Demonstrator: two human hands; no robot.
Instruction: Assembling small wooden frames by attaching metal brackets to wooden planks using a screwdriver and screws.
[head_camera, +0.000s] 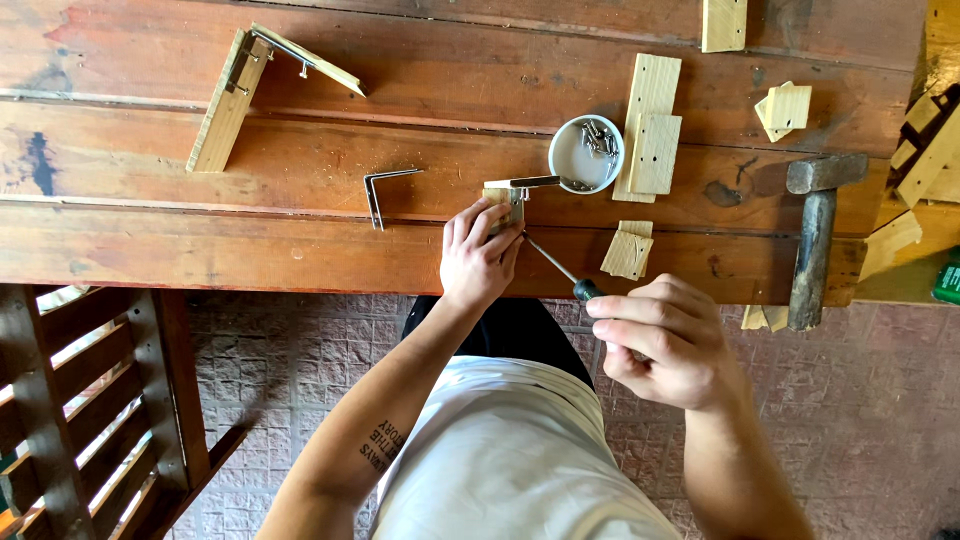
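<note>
Left hand (478, 255): grip closed around a small wooden block (507, 203) with a metal angle bracket (530, 183) on top, held at the near edge of the wooden tabletop (300, 250); right hand (665, 340): grip closed on the handle of a screwdriver (560, 265), its tip touching the block's side. Nearby on the tabletop: white round dish (585, 155) holding screws, just beside the bracket; loose angle bracket (383, 190) to the left; assembled wooden corner piece (240, 95) far left; wood offcuts (650, 125) beside the dish; hammer (815, 235) at right, well apart.
</note>
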